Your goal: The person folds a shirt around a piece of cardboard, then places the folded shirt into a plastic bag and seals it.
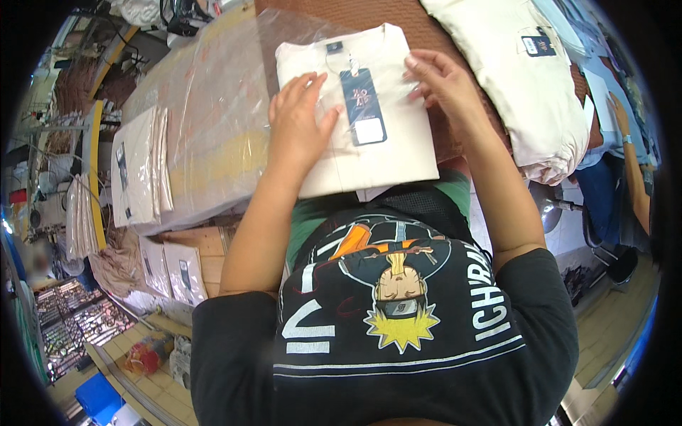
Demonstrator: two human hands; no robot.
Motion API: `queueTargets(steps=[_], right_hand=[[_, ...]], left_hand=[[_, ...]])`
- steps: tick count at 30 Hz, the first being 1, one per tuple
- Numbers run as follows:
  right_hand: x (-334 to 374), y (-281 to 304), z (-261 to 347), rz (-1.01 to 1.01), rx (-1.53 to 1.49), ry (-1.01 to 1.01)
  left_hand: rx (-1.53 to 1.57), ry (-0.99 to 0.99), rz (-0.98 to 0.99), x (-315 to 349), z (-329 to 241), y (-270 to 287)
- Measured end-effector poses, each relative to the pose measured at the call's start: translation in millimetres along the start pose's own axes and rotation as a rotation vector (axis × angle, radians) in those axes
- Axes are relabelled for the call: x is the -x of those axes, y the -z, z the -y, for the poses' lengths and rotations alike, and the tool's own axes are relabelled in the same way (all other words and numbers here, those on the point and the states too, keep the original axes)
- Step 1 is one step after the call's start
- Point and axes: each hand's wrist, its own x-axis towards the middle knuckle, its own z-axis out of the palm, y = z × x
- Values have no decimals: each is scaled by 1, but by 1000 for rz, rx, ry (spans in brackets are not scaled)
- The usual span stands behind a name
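A folded cream shirt [412, 153] lies in front of me at the table's near edge, its neckline at the far end. On its front rests a navy hang tag [364, 106] with a white label, attached by a thin cord near the collar. My left hand [302, 117] lies on the shirt's left side, fingers spread. Over the right edge, my right hand [446, 82] is loosely curved with its fingers apart and nothing visible in them; whether its fingertips touch the fabric is hard to see.
Clear plastic [213, 106] covers the table on the left. Several bagged cream garments [138, 170] are stacked on it. More bagged garments [186, 273] lie lower left. On the right sits a pile of cream garments [518, 92]. A co-worker's hand [619, 113] is beyond it.
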Motion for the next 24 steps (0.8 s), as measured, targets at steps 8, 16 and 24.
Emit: queueTargets(steps=[8, 16, 24], right_hand=[[24, -5, 6, -163, 109, 346], [64, -38, 35, 204, 924, 1005], [48, -45, 10, 68, 992, 1008]], left_hand=[[112, 97, 97, 4, 1, 18], [223, -124, 17, 9, -6, 39], [166, -85, -25, 38, 9, 38]])
